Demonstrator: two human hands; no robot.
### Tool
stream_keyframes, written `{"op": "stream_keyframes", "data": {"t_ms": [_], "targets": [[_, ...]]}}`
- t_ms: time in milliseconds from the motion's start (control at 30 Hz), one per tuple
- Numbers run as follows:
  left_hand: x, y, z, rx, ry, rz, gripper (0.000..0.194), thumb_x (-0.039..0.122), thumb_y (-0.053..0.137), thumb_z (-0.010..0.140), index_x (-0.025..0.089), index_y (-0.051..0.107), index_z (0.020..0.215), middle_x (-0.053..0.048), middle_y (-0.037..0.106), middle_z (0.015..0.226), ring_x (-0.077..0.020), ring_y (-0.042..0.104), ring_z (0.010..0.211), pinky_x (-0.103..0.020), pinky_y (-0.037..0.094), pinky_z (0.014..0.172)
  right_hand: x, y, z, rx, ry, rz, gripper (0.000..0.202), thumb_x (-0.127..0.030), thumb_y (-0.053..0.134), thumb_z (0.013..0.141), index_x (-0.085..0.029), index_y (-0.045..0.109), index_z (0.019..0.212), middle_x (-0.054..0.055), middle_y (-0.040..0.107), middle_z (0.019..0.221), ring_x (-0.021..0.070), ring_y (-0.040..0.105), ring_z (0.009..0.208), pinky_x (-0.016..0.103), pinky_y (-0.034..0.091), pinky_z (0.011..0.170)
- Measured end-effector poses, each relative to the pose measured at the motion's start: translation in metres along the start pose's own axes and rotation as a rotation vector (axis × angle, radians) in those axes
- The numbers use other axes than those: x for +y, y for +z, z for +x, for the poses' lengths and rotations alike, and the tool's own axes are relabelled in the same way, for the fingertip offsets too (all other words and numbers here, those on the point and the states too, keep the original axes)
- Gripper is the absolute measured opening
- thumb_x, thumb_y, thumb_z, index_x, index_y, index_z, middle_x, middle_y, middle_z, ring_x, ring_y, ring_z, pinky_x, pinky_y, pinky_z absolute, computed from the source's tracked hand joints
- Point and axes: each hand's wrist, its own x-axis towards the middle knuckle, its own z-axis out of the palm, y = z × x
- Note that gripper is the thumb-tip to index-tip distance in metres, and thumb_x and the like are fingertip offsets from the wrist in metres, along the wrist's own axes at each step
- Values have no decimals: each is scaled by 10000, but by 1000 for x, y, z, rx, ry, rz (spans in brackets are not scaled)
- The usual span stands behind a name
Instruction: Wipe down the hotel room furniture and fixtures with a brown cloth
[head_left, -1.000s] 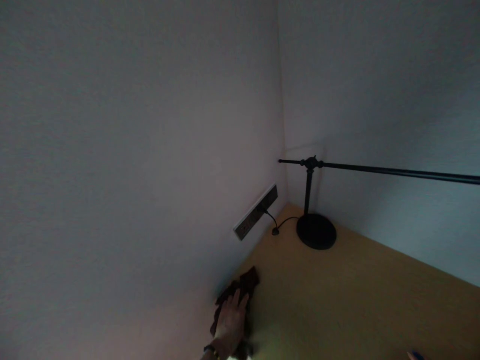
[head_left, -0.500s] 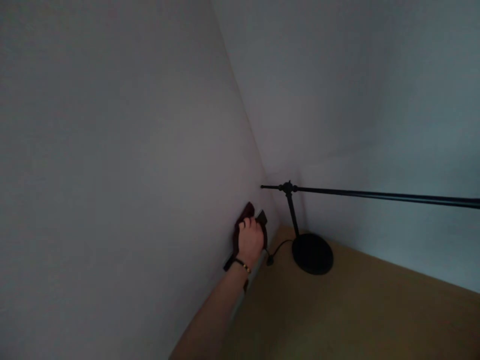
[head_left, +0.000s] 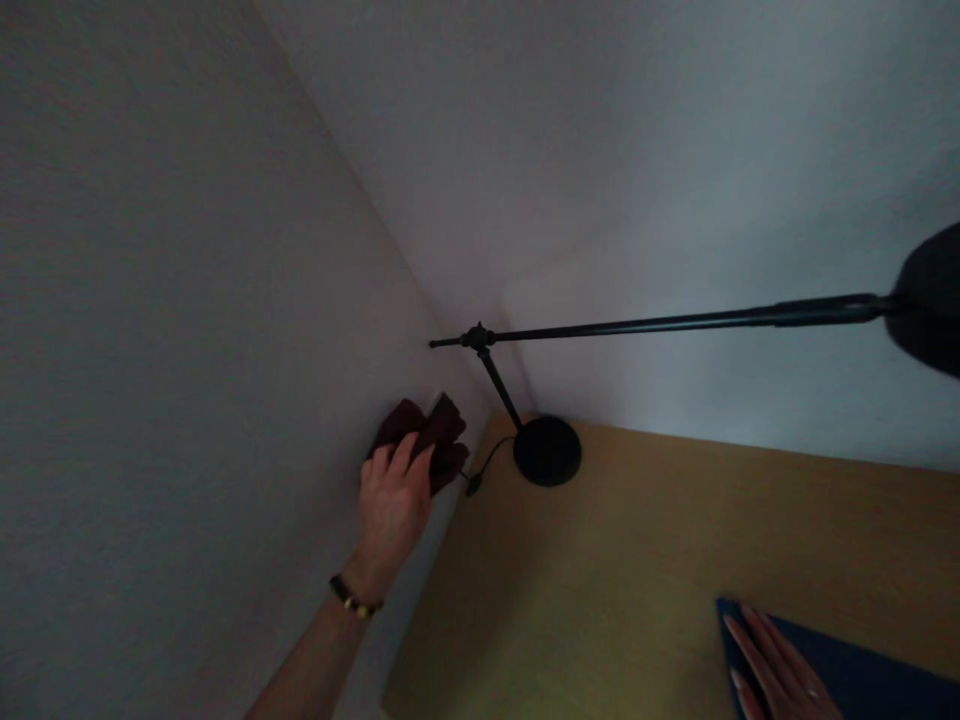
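Observation:
My left hand [head_left: 394, 505], with a dark bracelet at the wrist, is closed on a dark red cloth [head_left: 442, 422] against the left wall. The cloth bunches out in folds past the fingers. Behind it a small pale and grey edge [head_left: 437, 402] of some item shows; most of it is hidden, so I cannot tell what it is. At the lower right my right hand [head_left: 780, 670], wearing a ring, lies with its fingers stretched out on a flat blue thing [head_left: 870, 668], perhaps a folder. The frame's bottom edge cuts off part of that hand.
A black desk lamp stands in the corner, its round base [head_left: 547, 450] on the wooden tabletop [head_left: 600, 560]. Its long arm [head_left: 652, 325] reaches right to the dark lamp head [head_left: 930, 300]. A black cord [head_left: 491, 455] with a small switch runs by the left hand.
The view has swung right, bringing the lamp head, my right hand and the blue thing into sight. My left hand's grip on the cloth has shifted, and more of the cloth now shows.

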Motion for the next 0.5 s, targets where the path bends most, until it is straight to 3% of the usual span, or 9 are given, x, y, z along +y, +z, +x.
{"op": "stream_keyframes", "data": {"t_ms": [67,133,200,267,333,367,433,500], "targets": [[25,-6,-9,123,66,-144,376,174,456,915,224,633,1243,-112,590,1318,-307,491,1111,-469,446,906,-8,-8,5,-31,39,-22,673,-332,346,931,-106,166,1539,152,333,1521,349,459,1297,506,530,916],[64,11,5,136,148,-282,379,164,458,922,226,618,1260,-98,574,1344,-294,469,1165,-453,430,955,-13,-12,8,-67,83,-27,632,-346,320,961,-108,190,1532,145,314,1533,338,409,1338,505,501,957],[111,49,36,30,215,-373,389,162,417,940,218,607,1275,-94,547,1381,-290,463,1180,-447,425,961,-15,-15,9,-103,103,-23,602,-375,303,982,-114,230,1519,137,305,1539,327,376,1362,499,486,977],[156,98,66,-159,241,-414,404,157,376,950,209,606,1278,-97,526,1407,-298,470,1179,-461,427,953,-16,-18,11,-143,106,-16,587,-400,302,989,-116,269,1501,134,305,1539,320,347,1379,500,469,997],[191,144,78,-331,197,-424,415,175,360,954,199,591,1298,-109,508,1426,-327,453,1214,-503,421,959,-16,-21,13,-180,117,-11,571,-397,310,986,-113,300,1481,137,308,1537,315,326,1390,503,454,1013],[202,162,73,-379,163,-421,421,193,359,956,196,576,1316,-115,499,1434,-345,437,1238,-531,411,969,-17,-23,14,-195,130,-10,557,-380,313,984,-114,312,1473,137,309,1536,310,320,1394,502,446,1022],[208,182,41,-403,128,-395,449,200,353,953,200,529,1366,-115,470,1460,-369,394,1288,-572,376,1004,-17,-26,16,-222,162,-6,535,-346,319,979,-121,324,1464,132,305,1539,299,307,1402,496,427,1043],[190,186,-11,-412,121,-340,475,154,343,935,204,528,1370,-113,467,1462,-369,402,1287,-565,379,1004,-18,-27,16,-246,185,9,530,-328,322,978,-132,313,1471,122,288,1547,294,286,1411,492,404,1067]]}}
